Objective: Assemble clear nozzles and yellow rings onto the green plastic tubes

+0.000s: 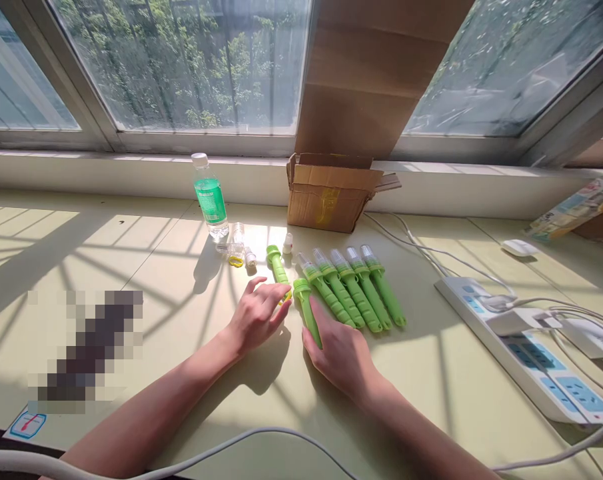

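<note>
On a pale yellow-green table, my left hand [257, 313] rests with its fingers loosely curled over the lower end of a green plastic tool [278, 265] with a knobbed head. My right hand [340, 349] grips the handle of a second green tool [305, 305], which lies beside the first. To their right, a row of several matching green tools [354, 287] with clear caps lies side by side. Small clear caps and a yellow ring [237, 254] sit just behind my left hand.
A water bottle [210, 197] with a green label stands at the back. An open cardboard box [328, 192] sits against the window ledge. A white power strip [526, 350] with cables and a white mouse [519, 248] lie on the right.
</note>
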{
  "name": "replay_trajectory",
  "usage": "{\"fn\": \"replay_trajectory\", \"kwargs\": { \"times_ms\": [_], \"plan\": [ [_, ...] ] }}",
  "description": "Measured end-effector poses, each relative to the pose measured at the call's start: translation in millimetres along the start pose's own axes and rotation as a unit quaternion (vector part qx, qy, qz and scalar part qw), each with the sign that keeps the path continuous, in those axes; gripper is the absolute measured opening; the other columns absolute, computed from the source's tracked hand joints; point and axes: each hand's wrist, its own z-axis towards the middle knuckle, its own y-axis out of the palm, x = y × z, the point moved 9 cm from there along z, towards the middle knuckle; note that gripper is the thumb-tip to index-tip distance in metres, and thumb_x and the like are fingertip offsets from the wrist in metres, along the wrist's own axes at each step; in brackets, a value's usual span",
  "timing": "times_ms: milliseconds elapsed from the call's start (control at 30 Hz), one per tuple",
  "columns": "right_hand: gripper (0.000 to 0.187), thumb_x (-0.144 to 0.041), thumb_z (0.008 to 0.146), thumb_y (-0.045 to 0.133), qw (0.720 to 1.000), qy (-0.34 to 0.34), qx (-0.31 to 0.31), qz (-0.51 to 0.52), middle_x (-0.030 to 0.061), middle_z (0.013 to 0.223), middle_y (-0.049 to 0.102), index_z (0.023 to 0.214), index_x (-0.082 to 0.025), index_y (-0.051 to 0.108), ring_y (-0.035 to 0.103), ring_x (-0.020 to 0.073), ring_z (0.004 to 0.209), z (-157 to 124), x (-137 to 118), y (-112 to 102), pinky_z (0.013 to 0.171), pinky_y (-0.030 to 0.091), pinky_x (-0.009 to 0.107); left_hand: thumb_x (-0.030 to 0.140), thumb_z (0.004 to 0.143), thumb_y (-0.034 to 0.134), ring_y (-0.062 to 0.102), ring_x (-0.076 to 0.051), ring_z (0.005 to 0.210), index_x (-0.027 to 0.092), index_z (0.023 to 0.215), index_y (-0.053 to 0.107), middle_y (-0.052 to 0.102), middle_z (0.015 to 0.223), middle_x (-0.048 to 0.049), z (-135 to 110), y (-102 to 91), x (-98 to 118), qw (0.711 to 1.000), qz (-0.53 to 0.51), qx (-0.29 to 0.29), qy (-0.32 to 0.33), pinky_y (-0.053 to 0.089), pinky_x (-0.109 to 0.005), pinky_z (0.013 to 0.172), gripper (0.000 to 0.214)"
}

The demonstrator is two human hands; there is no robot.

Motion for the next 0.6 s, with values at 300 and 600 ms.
{"fn": "replay_trajectory", "kwargs": {
  "times_ms": [300, 600],
  "plan": [
    [0.056, -0.031, 0.091, 0.043, 1.0, -0.008, 0.007, -0.003, 0.0137, 0.086, 0.076, 0.142, -0.007, 0.046, 0.07, 0.0214, 0.062, 0.3, -0.9, 0.9, 0.057, 0.051, 0.028, 0.001, 0.083, 0.05, 0.062, -0.025, 0.111, 0.023, 0.135, 0.043, 0.065, 0.118, -0.0097, -0.7, 1.4, -1.4, 1.0, -0.026, -0.002, -0.015, 0.055, -0.049, 0.095, 0.056],
    [0.057, -0.031, 0.091, 0.043, 1.0, -0.005, 0.004, -0.002, 0.0125, 0.08, 0.075, 0.143, -0.007, 0.043, 0.07, 0.0219, 0.062, 0.3, -1.6, -1.1, 0.057, 0.051, 0.028, 0.01, 0.083, 0.057, 0.065, -0.023, 0.108, 0.023, 0.129, 0.045, 0.067, 0.115, -0.0096, 2.7, -2.7, 0.2, 1.0, -0.006, 0.002, -0.009, 0.049, -0.052, 0.1, 0.049]
  ]
}}
